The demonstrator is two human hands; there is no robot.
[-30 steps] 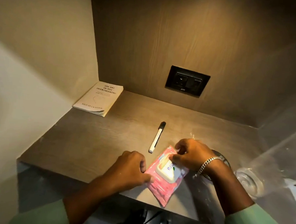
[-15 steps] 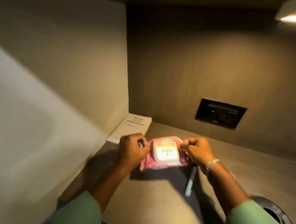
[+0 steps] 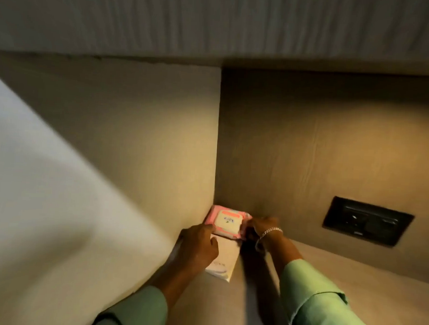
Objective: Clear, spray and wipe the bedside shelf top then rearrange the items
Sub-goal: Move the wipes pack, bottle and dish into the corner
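Note:
The pink wet-wipes pack (image 3: 226,224) with a pale lid lies on the far end of the white book (image 3: 224,259), in the back left corner of the wooden shelf top (image 3: 366,289). My left hand (image 3: 199,246) grips the pack's near left edge and covers part of the book. My right hand (image 3: 262,229), with a silver bracelet, holds the pack's right edge. The pen is out of view.
A black wall socket (image 3: 367,221) is set in the back panel to the right. A side panel (image 3: 139,158) closes the corner on the left, and a white bed surface (image 3: 32,202) lies further left.
Both hands carried the wipes pack from the shelf's front edge up and back to the left corner, and it now rests on the book. The camera swung up and left.

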